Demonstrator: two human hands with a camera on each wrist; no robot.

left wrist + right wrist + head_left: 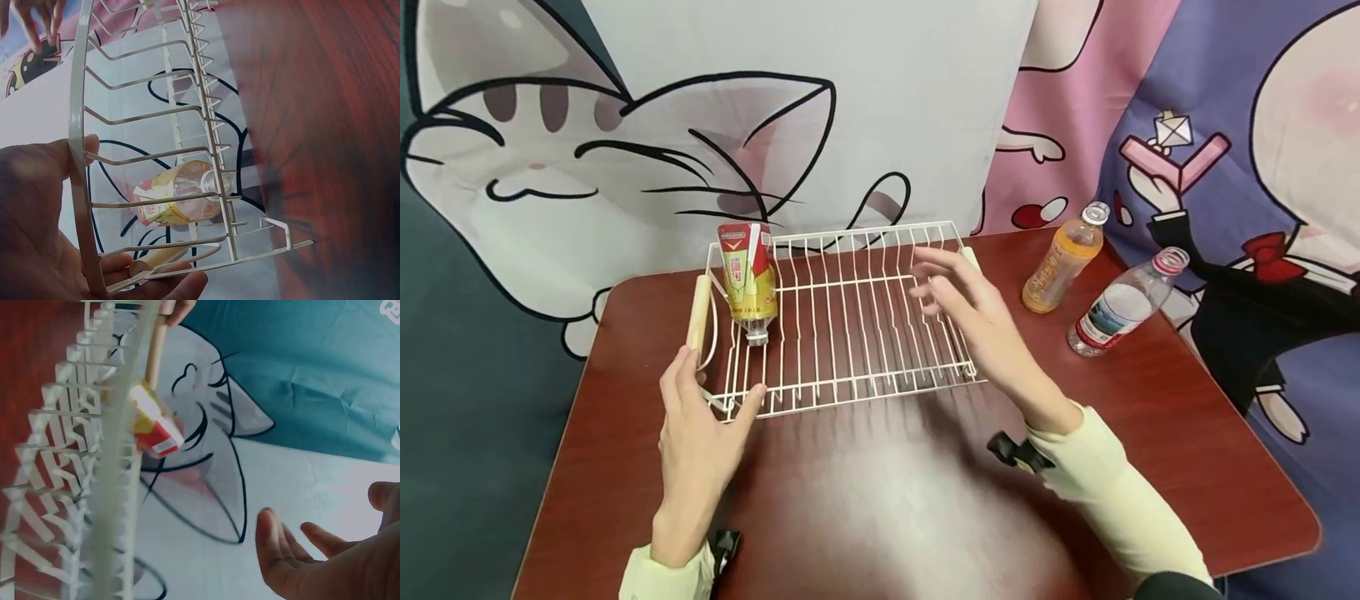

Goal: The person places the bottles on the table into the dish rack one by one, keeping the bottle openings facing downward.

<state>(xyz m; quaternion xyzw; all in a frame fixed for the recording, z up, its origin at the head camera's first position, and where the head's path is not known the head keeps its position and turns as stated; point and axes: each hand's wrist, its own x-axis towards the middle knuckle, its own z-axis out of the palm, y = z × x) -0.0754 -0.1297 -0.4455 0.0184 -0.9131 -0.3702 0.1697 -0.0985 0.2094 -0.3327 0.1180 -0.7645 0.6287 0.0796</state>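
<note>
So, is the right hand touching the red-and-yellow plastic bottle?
Apart. The head view shows the right hand well right of the red-and-yellow bottle, the white wire rack showing between them.

One camera rides at the wearer's head, looking forward and down from far enough back to take in the wire rack [850, 380] end to end, the bench [887, 500] and both sleeves [1116, 492]. The left wrist's sits close behind the left grip [700, 446], peering through the wires, its picture turned sideways with the bench along the right. The right wrist's faces leftward past the rack — also tipped over, bench at far left. All three share rack, yellow-and-red bottle [747, 279] and cat-printed cloth [850, 108] — and each wrist view catches the opposite grip [973, 321].
</note>
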